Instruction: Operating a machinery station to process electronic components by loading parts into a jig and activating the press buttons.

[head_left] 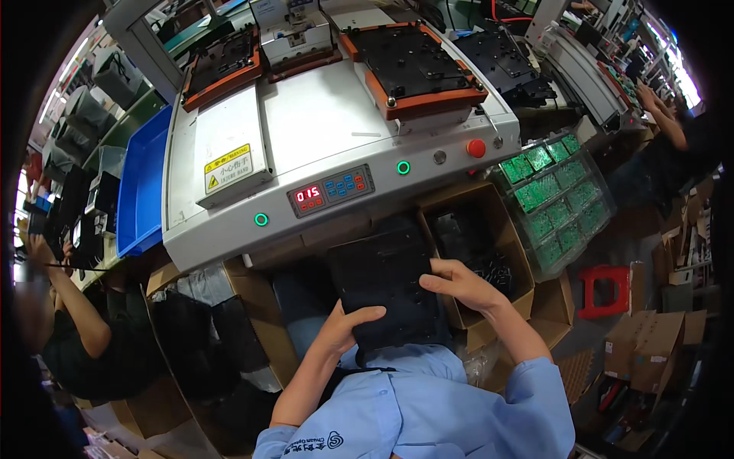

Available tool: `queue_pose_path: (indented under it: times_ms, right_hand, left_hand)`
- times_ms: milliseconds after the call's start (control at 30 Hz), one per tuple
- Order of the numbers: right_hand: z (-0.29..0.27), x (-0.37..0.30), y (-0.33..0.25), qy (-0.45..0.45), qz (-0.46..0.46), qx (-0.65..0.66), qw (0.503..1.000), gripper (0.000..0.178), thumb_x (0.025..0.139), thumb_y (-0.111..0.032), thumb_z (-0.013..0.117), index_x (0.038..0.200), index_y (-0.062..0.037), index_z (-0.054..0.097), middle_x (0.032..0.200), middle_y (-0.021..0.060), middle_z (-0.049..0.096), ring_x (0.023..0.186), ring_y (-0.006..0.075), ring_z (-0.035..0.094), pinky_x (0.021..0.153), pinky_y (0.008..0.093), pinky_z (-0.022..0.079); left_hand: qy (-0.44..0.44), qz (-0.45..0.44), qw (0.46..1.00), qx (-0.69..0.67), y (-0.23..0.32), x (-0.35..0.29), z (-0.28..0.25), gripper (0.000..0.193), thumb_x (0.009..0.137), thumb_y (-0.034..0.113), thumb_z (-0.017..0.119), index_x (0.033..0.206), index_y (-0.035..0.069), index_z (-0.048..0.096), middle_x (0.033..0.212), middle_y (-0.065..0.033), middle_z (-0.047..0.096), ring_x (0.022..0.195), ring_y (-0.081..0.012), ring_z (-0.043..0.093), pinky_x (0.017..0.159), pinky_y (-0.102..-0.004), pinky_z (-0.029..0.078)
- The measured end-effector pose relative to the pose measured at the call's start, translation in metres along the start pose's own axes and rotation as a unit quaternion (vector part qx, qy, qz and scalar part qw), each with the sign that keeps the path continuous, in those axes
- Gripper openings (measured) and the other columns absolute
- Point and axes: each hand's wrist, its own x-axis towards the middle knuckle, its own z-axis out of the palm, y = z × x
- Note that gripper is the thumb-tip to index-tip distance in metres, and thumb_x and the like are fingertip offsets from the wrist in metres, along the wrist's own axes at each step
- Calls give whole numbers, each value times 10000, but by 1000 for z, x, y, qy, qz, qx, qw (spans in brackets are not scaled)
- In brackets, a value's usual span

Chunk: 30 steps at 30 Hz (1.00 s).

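Observation:
A flat, dark, roughly rectangular panel [390, 287] lies over my lap, below the front edge of a white machine [321, 115]. My left hand [348, 325] grips its lower left side, the thumb resting across the top face. At its right edge, my right hand [462, 284] is closed on it, thumb on top. The fingers under the panel are hidden. Just right of my right hand stands an open cardboard box [524, 287] with dark parts inside.
On the machine sit two black fixtures with orange bases [424, 65], lit green buttons [403, 167] and a red knob [475, 148]. Green circuit boards in a clear tray [562, 191] are at right, beyond them a red stool [604, 291]. A blue bin [145, 180] stands left. Co-workers sit on both sides.

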Motion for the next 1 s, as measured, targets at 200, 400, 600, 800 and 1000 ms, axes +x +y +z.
queue_pose_path:
  times_ms: [200, 400, 600, 800, 1000]
  right_hand:
    - [15, 2, -12, 188, -135, -47, 972, 194, 922, -198, 606, 821, -51, 530, 780, -78, 441, 749, 14, 389, 642, 197, 337]
    - [19, 21, -13, 156, -116, -116, 974, 217, 940, -189, 573, 782, -58, 501, 750, -80, 420, 723, 14, 384, 615, 206, 340]
    - [-41, 27, -87, 481, -349, -330, 734, 211, 933, -143, 553, 1063, 10, 617, 997, 123, 665, 919, 207, 637, 801, 311, 488]
    - [-112, 71, -157, 541, -334, -342, 692, 378, 946, -345, 538, 1064, 7, 610, 808, 108, 628, 692, 130, 538, 656, 286, 454]
    - [-124, 85, -181, 525, -179, -514, 654, 391, 935, -320, 452, 798, 14, 601, 868, 230, 636, 870, 438, 585, 744, 481, 470]
  left_hand:
    - [14, 41, 998, 49, -1, 1, 1, 575, 703, 40, 743, 1229, -17, 517, 1125, -105, 605, 1046, -213, 586, 923, -340, 464]
    - [7, 42, 997, -59, 0, -5, -10, 599, 707, -18, 697, 1261, -41, 471, 1196, -141, 563, 1075, -256, 583, 945, -370, 473]
    - [31, 76, 988, -127, -13, -6, -23, 566, 708, -41, 660, 1243, -57, 477, 1178, -186, 573, 1065, -306, 595, 946, -421, 486]
    - [69, 67, 990, -104, -14, -17, -20, 555, 692, -29, 679, 1214, -62, 495, 1093, -174, 600, 973, -287, 627, 862, -392, 522]
    - [58, 43, 993, -96, -12, -16, -24, 549, 695, -9, 700, 1202, -63, 496, 1100, -174, 595, 972, -277, 628, 858, -383, 524]
